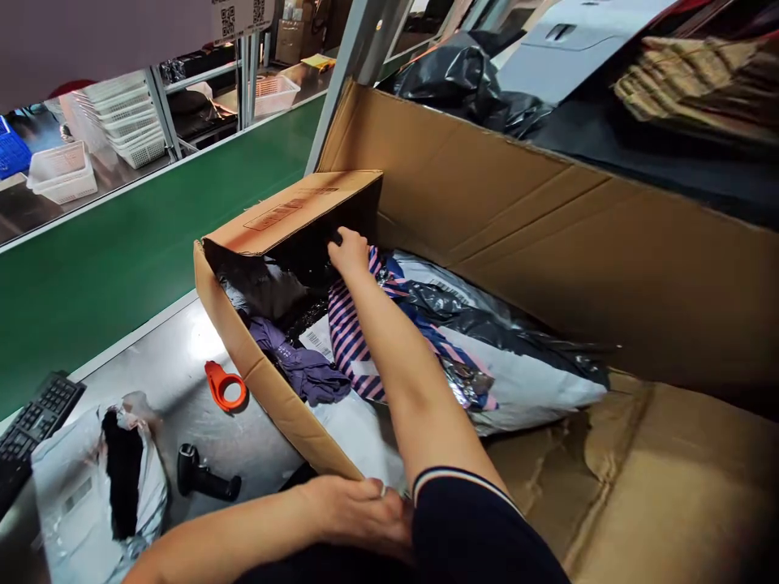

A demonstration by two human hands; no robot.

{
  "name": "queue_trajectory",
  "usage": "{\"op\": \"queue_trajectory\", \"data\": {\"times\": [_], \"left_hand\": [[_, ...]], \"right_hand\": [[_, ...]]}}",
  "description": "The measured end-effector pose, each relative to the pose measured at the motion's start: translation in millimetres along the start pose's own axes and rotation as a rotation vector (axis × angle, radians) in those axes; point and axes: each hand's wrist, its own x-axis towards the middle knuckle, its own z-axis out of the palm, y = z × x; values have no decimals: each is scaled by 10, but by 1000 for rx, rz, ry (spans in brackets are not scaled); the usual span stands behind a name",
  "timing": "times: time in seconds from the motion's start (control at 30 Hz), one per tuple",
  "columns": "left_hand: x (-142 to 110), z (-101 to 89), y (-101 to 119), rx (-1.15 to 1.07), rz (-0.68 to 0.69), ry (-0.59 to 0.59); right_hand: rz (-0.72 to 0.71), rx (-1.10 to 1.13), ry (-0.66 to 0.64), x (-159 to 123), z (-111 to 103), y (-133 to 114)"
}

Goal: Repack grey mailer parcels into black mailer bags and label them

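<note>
An open cardboard box (286, 405) holds clothing and plastic mailing bags. My right hand (350, 253) reaches to its far end, fingers curled on a black sparkly item (304, 272) that is mostly in shadow. Beneath my right forearm lies a striped pink-and-navy bag (350, 337). A purple garment (298, 361) is bunched to its left, near a white barcode label (317, 337). White-and-black mailing bags (529, 373) fill the right side. My left hand (365, 511) is closed at the box's near edge, a ring on one finger; its fingertips are partly hidden.
On the metal table (195, 332) lie an orange tape ring (226, 388), a black handheld scanner (207, 476), a torn white mailing bag (91, 495) and a keyboard (42, 418). A tall cardboard wall (548, 219) rises at right. White baskets (131, 122) stand beyond the green panel (122, 268).
</note>
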Motion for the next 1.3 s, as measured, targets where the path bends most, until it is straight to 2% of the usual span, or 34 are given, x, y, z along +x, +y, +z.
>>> {"op": "queue_trajectory", "data": {"times": [0.07,0.17,0.23,0.33,0.37,0.43,0.5,0.6,0.7,0.77,0.8,0.87,0.93,0.97,1.0,1.07,1.13,1.2,1.23,1.3], "left_hand": [[-9,12,-3,-9,19,-7],[-20,9,-11,-10,23,9],[-26,1,-22,-12,24,7],[-50,13,-40,-23,70,-69],[-62,25,-47,-27,84,-90],[-82,45,-65,-28,93,-115],[-78,38,-95,-21,90,-133],[-12,-45,-146,34,49,-130],[9,-166,-161,120,0,-97],[-139,-242,-137,148,-57,-127],[-292,-281,-111,149,-111,-159],[-776,-379,-23,131,-249,-217],[-1466,-542,147,119,-423,-263],[-1862,-660,276,120,-555,-288],[-2270,-806,440,127,-736,-311],[-3060,-1167,879,172,-1229,-314],[-3723,-1557,1437,271,-1747,-202],[-4199,-1885,2044,419,-2139,-5],[-4364,-2003,2338,481,-2276,101],[-4567,-2128,2861,539,-2465,283]], "right_hand": [[99,-84,-11,-32,-87,-71],[81,-200,-122,-431,73,-274],[-45,-198,-265,-834,310,-382],[-308,-194,-601,-1335,640,-435],[-349,-209,-684,-1421,702,-435],[-335,-242,-757,-1462,731,-437],[-307,-264,-786,-1395,641,-470],[-307,-291,-818,-1314,379,-596],[-369,-275,-725,-1404,73,-793],[-443,-252,-644,-1562,-117,-947],[-488,-244,-627,-1669,-198,-1028],[-599,-231,-629,-1939,-304,-1197],[-730,-198,-647,-2277,-299,-1366],[-796,-175,-663,-2467,-244,-1452],[-864,-151,-693,-2674,-155,-1542],[-1010,-115,-800,-3144,112,-1734],[-1173,-98,-943,-3712,457,-1938],[-1337,-76,-1104,-4368,834,-2134],[-1398,-46,-1185,-4714,1026,-2225],[-1444,41,-1302,-5403,1403,-2395]]}}
